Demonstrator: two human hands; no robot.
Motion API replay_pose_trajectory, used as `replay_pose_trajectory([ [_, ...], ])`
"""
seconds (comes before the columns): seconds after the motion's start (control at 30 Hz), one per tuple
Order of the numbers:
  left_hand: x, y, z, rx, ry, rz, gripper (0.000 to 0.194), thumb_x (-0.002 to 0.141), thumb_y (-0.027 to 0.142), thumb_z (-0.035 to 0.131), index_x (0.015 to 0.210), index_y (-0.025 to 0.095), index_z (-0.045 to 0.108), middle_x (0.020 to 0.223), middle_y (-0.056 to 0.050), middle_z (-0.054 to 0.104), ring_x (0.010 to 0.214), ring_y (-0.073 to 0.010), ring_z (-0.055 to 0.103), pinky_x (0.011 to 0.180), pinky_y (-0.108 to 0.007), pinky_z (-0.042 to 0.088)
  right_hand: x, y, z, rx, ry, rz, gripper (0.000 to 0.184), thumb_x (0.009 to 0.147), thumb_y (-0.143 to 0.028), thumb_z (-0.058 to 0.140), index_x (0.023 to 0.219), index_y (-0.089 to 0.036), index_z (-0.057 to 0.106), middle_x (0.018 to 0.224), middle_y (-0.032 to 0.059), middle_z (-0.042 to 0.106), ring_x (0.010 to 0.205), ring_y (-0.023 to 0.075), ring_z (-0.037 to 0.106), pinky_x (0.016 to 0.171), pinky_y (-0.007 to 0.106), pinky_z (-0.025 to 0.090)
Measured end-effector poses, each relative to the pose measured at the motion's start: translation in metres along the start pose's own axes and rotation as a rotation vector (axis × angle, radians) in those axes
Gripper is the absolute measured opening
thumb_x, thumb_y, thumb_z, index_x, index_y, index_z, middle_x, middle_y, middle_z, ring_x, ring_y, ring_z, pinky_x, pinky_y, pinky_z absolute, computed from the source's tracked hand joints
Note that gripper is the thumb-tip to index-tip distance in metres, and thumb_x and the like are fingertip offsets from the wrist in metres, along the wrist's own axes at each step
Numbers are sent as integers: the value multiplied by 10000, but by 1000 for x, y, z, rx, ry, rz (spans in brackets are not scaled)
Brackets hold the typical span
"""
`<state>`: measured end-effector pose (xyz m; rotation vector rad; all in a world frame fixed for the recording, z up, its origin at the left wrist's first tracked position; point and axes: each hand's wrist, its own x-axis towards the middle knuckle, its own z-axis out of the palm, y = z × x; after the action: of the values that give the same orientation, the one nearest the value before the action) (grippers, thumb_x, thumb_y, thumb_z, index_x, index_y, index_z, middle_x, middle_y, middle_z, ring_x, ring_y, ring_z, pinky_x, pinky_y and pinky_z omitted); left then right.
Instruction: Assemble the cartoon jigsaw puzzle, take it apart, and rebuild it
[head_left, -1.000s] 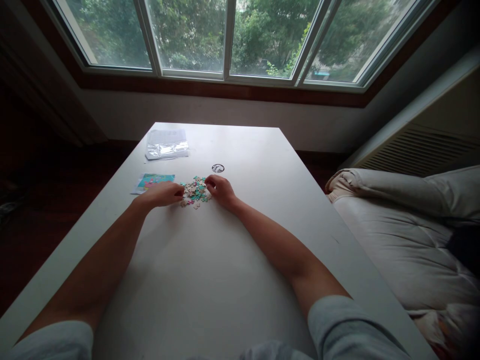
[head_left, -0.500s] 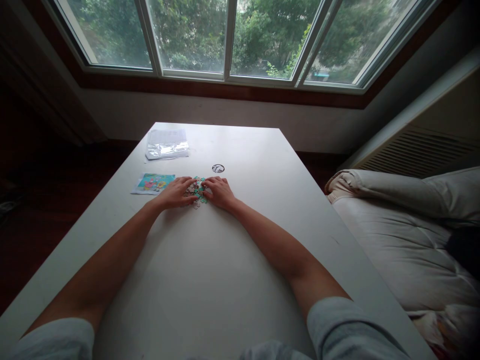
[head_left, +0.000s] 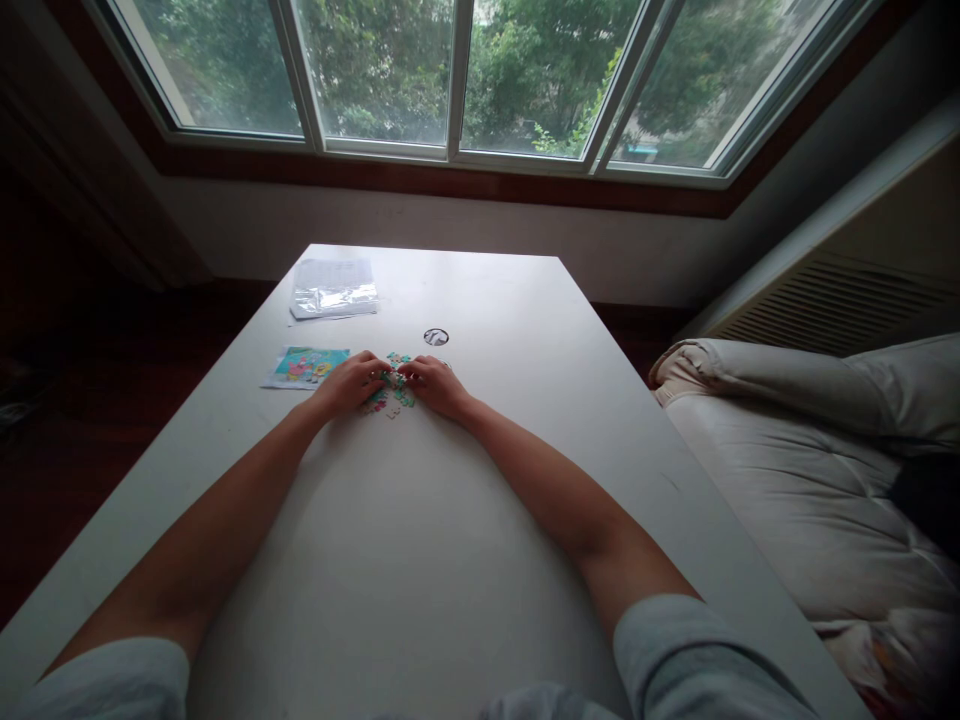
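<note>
A small heap of jigsaw puzzle pieces [head_left: 400, 391], green, white and pinkish, lies on the white table between my two hands. My left hand [head_left: 355, 382] curls over the left side of the heap, its fingers pinched on jigsaw pieces. From the right, my right hand [head_left: 435, 384] reaches in with thumb and fingers drawn together on pieces at the heap's middle. The fingertips nearly meet, and they hide part of the heap. Just left of my left hand lies a colourful picture sheet [head_left: 311, 366] with cartoon figures on turquoise.
A clear plastic bag [head_left: 334, 289] with papers rests at the table's [head_left: 420, 560] far left. Beyond my right hand is a round black-and-white mark [head_left: 436, 337]. A cushioned pale seat [head_left: 795, 450] stands along the right, and a window [head_left: 457, 80] is ahead.
My fingers have drawn closer together above the heap. More pieces show below my left hand, whose fingers have lifted and closed from a spread position.
</note>
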<state>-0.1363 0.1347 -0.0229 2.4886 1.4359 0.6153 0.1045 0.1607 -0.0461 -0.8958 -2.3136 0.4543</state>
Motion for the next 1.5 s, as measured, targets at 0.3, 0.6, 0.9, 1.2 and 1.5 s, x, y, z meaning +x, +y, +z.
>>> replay_pose_trajectory([
  [0.3, 1, 6, -5, -56, 3, -92, 293, 886, 364, 568, 1101, 227, 711, 997, -50, 693, 809, -194, 635, 789, -308, 494, -1, -4, -3, 9, 10, 38, 276, 962, -132, 528, 1094, -238, 745, 1027, 35, 728, 959, 172, 629, 881, 264, 443],
  [0.6, 2, 12, -11, -27, 14, -179, 326, 931, 431, 499, 1045, 212, 711, 899, -50, 734, 783, -204, 631, 710, -293, 439, -1, -9, -7, -4, -13, 78, 276, 961, -153, 527, 1108, -242, 744, 1046, 43, 720, 1002, 180, 626, 906, 274, 449],
  [0.9, 2, 15, -12, 81, 9, -182, 387, 979, 501, 419, 821, 223, 638, 755, -41, 679, 677, -197, 571, 614, -296, 341, -2, -9, -8, -14, 36, 84, 217, 977, -209, 546, 1063, -217, 745, 993, 49, 691, 949, 174, 606, 869, 275, 443],
  [1.2, 0, 13, -12, 125, 15, -208, 446, 923, 617, 487, 799, 230, 672, 699, -29, 667, 635, -187, 556, 594, -292, 323, -4, -20, -10, -151, -72, -4, 262, 911, -382, 696, 1135, -251, 730, 1098, 66, 656, 1051, 219, 557, 942, 329, 436],
  [1.5, 0, 10, -16, 111, -45, -197, 421, 944, 553, 447, 833, 242, 709, 772, -43, 717, 694, -202, 599, 611, -294, 341, -2, -20, -7, -144, -68, 39, 181, 953, -374, 662, 1056, -239, 725, 1051, 55, 662, 1043, 204, 557, 919, 311, 430],
])
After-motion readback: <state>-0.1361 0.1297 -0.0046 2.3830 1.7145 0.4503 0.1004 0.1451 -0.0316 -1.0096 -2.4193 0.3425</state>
